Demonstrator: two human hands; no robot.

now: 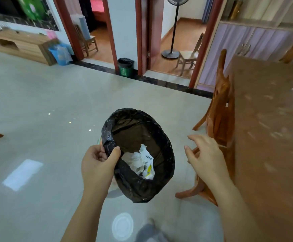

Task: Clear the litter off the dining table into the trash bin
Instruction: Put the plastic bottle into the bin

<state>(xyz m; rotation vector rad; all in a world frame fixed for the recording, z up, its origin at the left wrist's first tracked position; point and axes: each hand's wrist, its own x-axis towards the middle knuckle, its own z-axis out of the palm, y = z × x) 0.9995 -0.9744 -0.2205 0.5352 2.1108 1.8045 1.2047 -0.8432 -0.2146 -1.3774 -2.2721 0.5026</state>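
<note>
The trash bin (138, 154) hangs over the floor (46, 102) with crumpled paper (140, 163) in it, a chair (219, 123) to its right and the worktop (268, 137) right of that chair.

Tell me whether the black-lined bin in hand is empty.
Not empty: crumpled white paper litter lies at the bottom of the trash bin, which the left hand holds by its rim.
</note>
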